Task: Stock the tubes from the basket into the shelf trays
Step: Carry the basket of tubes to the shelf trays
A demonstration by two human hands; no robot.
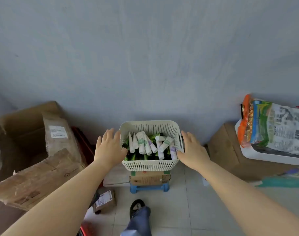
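Observation:
A cream slotted basket stands low in the middle, on a small cardboard box over a blue stool. It holds several white tubes lying over dark green ones. My left hand is at the basket's left side with fingers straight and spread, the thumb at the rim. My right hand is at the right side by the handle slot, fingers also straight, thumb touching the rim. Neither hand grips anything. No shelf trays are in view.
A large open cardboard box sits at the left. A brown box at the right carries a white tray with snack packets. A small parcel lies on the tiled floor. My foot is below the stool. A grey wall rises behind.

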